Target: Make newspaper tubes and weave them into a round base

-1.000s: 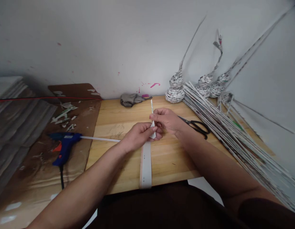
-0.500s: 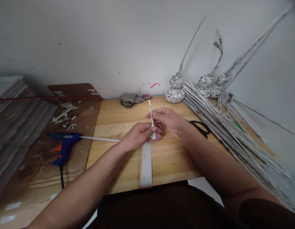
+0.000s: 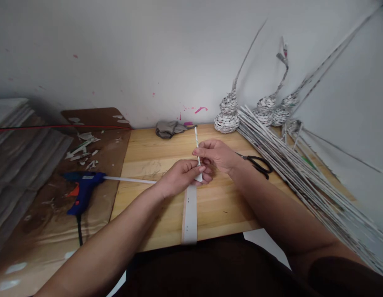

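Observation:
A thin roll of printed paper [image 3: 196,135] stands nearly upright between my hands, over the middle of the wooden table. My left hand [image 3: 182,175] pinches its lower end, where the paper widens into a pale flap below the thumb. My right hand [image 3: 216,154] grips the tube higher up between thumb and fingers. Below my left hand, a pale flat strip [image 3: 190,218] lies on the table and runs to its front edge. How far the strip reaches under my hands is hidden.
Black-handled scissors [image 3: 258,163] lie beside my right wrist. A bundle of paper sticks [image 3: 290,171] and several woven gourd-like shapes [image 3: 227,117] fill the right. At the left, a blue glue gun [image 3: 84,189] rests on cardboard near stacked paper [image 3: 27,152]. A grey cloth [image 3: 168,129] lies behind.
My right hand has shifted slightly and its fingers now close around the tube. The tube's tip sits a little farther right. My left hand keeps its hold.

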`<state>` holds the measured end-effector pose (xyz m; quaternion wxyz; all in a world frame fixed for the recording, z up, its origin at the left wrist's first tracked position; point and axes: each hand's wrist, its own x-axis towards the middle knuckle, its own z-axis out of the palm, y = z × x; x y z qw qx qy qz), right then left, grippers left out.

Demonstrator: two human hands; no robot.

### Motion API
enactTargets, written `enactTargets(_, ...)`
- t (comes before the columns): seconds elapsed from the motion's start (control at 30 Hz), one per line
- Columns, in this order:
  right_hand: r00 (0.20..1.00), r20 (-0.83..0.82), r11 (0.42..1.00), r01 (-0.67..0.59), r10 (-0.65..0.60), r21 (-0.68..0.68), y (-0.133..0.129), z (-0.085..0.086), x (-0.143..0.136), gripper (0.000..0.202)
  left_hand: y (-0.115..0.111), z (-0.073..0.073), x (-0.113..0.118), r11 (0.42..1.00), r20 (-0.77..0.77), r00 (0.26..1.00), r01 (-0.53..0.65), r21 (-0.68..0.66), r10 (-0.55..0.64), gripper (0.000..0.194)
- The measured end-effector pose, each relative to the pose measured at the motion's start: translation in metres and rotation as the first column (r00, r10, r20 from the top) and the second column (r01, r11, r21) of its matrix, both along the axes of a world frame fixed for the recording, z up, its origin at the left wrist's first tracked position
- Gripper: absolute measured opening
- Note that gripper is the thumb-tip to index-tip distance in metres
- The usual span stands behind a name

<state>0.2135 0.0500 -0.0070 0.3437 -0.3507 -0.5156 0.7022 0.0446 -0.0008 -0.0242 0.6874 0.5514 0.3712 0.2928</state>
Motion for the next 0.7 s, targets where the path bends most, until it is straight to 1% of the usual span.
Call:
enactTargets(0.07, 0.999, -0.012, 0.999, 0.051, -0.051, 0.011, 0.0004, 0.0004, 0.0002, 0.037, -0.0003, 0.0000, 0.0002, 1.000, -0.011, 1.000, 0.004, -0.001, -0.005, 0.043)
enactTargets(0.23, 1.000, 0.012, 1.000, -0.011, 0.011, 0.006, 0.0011, 0.0014, -0.0001, 0.037, -0.0011, -0.0001, 0.0003, 1.000, -0.012, 1.000, 0.017, -0.009, -0.017, 0.042)
enactTargets(0.37, 0.996, 0.009, 0.996, 0.091, -0.091, -0.006, 0.0020, -0.0001, -0.0010, 0.038, -0.0019, 0.0008, 0.0008, 1.000, -0.016, 1.000, 0.018, -0.014, -0.018, 0.040)
enactTargets(0.4, 0.996, 0.004, 0.996, 0.094, -0.093, -0.006, 0.0022, -0.0002, -0.0006, 0.038, -0.0020, 0.0010, 0.0008, 1.000, -0.016, 1.000, 0.019, -0.019, -0.019, 0.040)
enactTargets(0.53, 0.999, 0.009, 0.999, -0.033, 0.033, 0.026, 0.0022, 0.0008, 0.0023, 0.038, -0.0021, 0.0013, 0.0007, 1.000, 0.000, 1.000, 0.006, -0.029, -0.006, 0.040)
enactTargets(0.57, 0.999, 0.017, 0.999, -0.046, 0.045, 0.026, 0.0021, 0.0010, 0.0025, 0.037, -0.0022, 0.0014, 0.0008, 1.000, 0.005, 1.000, 0.001, -0.031, -0.001, 0.040)
enactTargets(0.63, 1.000, 0.018, 1.000, -0.007, 0.007, 0.017, 0.0019, 0.0012, 0.0020, 0.035, -0.0026, 0.0020, 0.0012, 0.999, 0.010, 1.000, -0.005, -0.039, 0.005, 0.038)
enactTargets(0.7, 0.999, -0.001, 0.999, 0.051, -0.051, 0.006, 0.0018, 0.0010, 0.0011, 0.038, -0.0028, 0.0028, 0.0018, 0.999, 0.006, 1.000, -0.007, -0.050, 0.007, 0.036)
